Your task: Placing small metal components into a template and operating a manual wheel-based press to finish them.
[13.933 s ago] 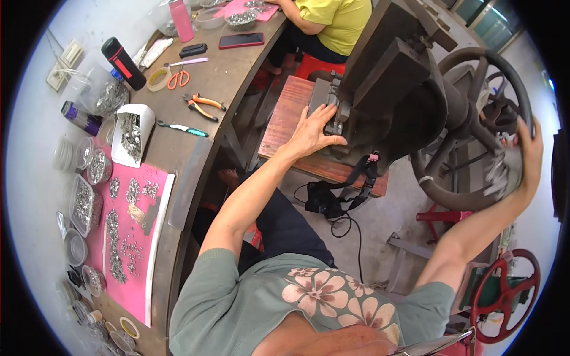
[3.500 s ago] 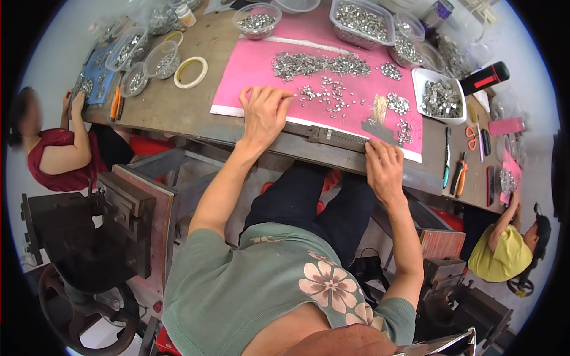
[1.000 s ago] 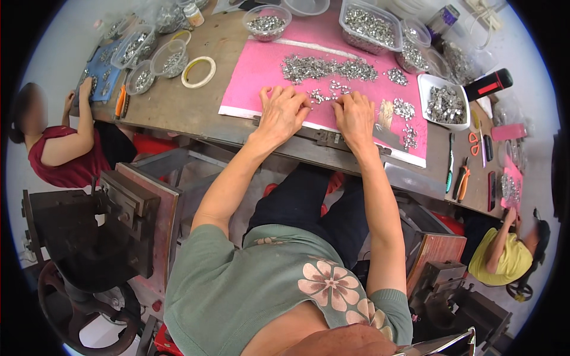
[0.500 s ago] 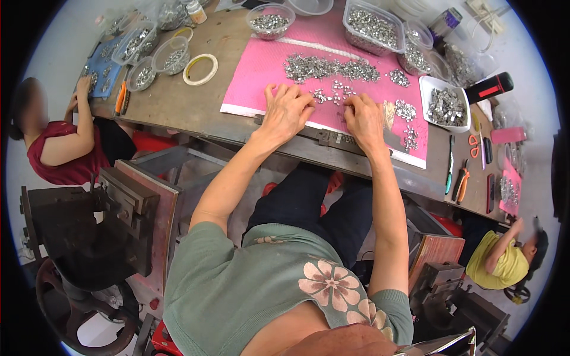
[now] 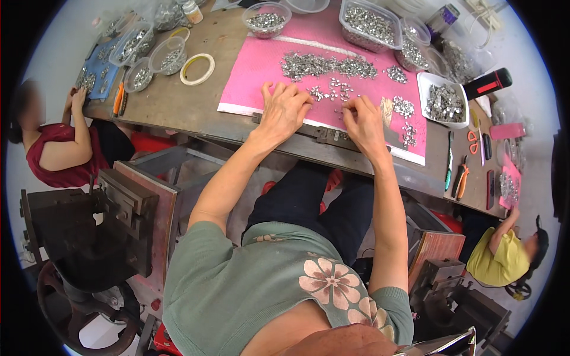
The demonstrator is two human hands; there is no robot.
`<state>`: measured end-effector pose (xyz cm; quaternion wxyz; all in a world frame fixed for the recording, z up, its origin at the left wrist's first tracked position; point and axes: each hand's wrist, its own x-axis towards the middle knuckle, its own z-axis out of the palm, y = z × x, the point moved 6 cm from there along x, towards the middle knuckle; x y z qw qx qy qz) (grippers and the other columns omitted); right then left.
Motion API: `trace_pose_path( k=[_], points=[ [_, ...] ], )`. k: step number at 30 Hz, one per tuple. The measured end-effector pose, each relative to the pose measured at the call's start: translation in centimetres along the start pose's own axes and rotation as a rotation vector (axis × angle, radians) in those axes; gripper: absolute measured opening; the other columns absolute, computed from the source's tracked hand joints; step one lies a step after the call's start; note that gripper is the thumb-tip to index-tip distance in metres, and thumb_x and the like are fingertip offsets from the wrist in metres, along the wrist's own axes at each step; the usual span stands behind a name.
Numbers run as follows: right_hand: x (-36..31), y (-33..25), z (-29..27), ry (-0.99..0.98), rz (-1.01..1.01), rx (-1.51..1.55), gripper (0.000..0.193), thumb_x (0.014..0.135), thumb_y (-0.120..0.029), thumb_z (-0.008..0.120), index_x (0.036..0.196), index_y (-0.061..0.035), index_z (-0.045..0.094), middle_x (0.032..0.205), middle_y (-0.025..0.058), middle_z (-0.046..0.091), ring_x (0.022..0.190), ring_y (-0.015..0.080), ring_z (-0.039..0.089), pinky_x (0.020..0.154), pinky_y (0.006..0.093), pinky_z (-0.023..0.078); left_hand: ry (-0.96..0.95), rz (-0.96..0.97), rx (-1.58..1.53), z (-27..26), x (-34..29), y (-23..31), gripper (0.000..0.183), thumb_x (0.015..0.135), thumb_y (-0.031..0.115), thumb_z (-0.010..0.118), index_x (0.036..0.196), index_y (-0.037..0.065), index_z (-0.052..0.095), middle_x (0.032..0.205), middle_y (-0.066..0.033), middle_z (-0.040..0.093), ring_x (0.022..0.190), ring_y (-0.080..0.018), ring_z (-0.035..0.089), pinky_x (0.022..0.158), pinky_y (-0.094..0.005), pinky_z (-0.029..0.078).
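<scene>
My left hand (image 5: 282, 111) rests on the pink mat (image 5: 249, 71) near its front edge. Its fingers bend down with the tips close together, and whatever they hold is too small to make out. To the right, my right hand (image 5: 364, 121) is closed in a pinch beside a few small silver metal pieces (image 5: 339, 89); I cannot tell what is between its fingertips. Beyond both hands lies a long heap of similar pieces (image 5: 326, 65). A narrow metal strip (image 5: 328, 135) runs along the table's front edge, between and below my hands.
Small piles of metal pieces (image 5: 404, 107) lie right of my right hand, near a white tub (image 5: 423, 98) of them. Clear containers (image 5: 265, 21) stand at the back. Pliers (image 5: 460, 181) and a tape roll (image 5: 198, 69) flank the mat. Co-workers sit left (image 5: 59, 148) and right (image 5: 499, 255).
My right hand's fingers have drawn together and shifted slightly left. My left hand stays nearly in place. The co-worker on the right has lowered a hand to the pink mat there.
</scene>
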<state>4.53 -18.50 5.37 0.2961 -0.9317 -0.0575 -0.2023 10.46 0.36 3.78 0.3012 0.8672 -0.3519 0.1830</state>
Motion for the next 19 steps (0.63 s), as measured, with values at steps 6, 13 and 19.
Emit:
trace_pose_path(
  k=[6, 13, 19],
  points=[
    [-4.6, -1.0, -2.3, -0.026, -0.071, 0.067, 0.012, 0.083, -0.001, 0.069, 0.092, -0.0029, 0.061, 0.089, 0.0091, 0.06, 0.084, 0.0288, 0.059, 0.078, 0.0397, 0.041, -0.011, 0.059, 0.02, 0.2, 0.4, 0.1, 0.005, 0.086, 0.016, 0.072, 0.088, 0.012, 0.072, 0.089, -0.0022, 0.06, 0.096, -0.0241, 0.056, 0.103, -0.055, 0.032],
    [-5.6, -2.2, -2.2, 0.002, -0.22, -0.102, 0.016, 0.081, 0.001, 0.07, 0.094, -0.0037, 0.061, 0.094, 0.0093, 0.059, 0.089, 0.0284, 0.058, 0.079, 0.0399, 0.043, -0.039, 0.026, -0.011, 0.3, 0.3, 0.0, 0.004, 0.084, 0.015, 0.072, 0.086, 0.012, 0.071, 0.089, -0.0036, 0.058, 0.095, -0.0242, 0.056, 0.1, -0.0519, 0.033],
    [-5.2, -1.8, -2.4, -0.016, -0.225, -0.052, 0.015, 0.081, 0.001, 0.07, 0.094, -0.0045, 0.065, 0.093, 0.009, 0.063, 0.088, 0.0279, 0.06, 0.079, 0.0397, 0.044, -0.056, 0.032, -0.044, 0.3, 0.2, -0.1, 0.005, 0.083, 0.015, 0.073, 0.086, 0.012, 0.071, 0.088, -0.0032, 0.058, 0.095, -0.024, 0.056, 0.101, -0.0515, 0.033]
  ],
)
